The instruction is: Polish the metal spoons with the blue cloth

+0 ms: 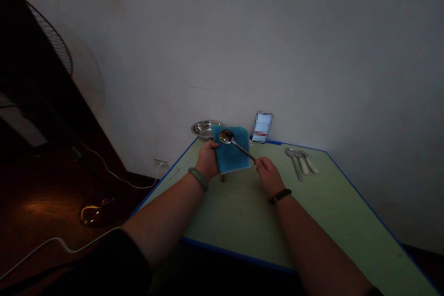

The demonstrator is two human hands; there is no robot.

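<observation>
Far left, a fan [52,37] is standing past the desk [236,217], dim. At the desk's far left corner, a steel bowl [203,128] is sitting, its right side partly hidden by the blue cloth [234,159]. Next, the left hand [207,160], green bangle [198,179] on its wrist, is gripping the cloth by its left edge: thumb showing in front, other fingers mostly hidden behind, so closed on fabric, exact curl can't tell. Small brown bit poking out below the cloth, can't tell what.

Key relation: the large spoon [239,146] is lying across the front of the cloth, long axis slanting from upper left (scoop) to lower right (handle end). Scoop is sitting just up and right of the left thumb; left hand is nearer to it. Contact between scoop and cloth: looks likely, can't confirm. Right hand [268,173], dark bracelet [279,196] on its wrist, is pinching the handle end, fingers closed with no visible gap; from there the scoop is pointing up and left, away.

Behind the right hand, a phone [262,126] is leaning at the wall [329,55]. Further right, three utensils [301,163] are lying side by side on the desk, apart from both hands.
</observation>
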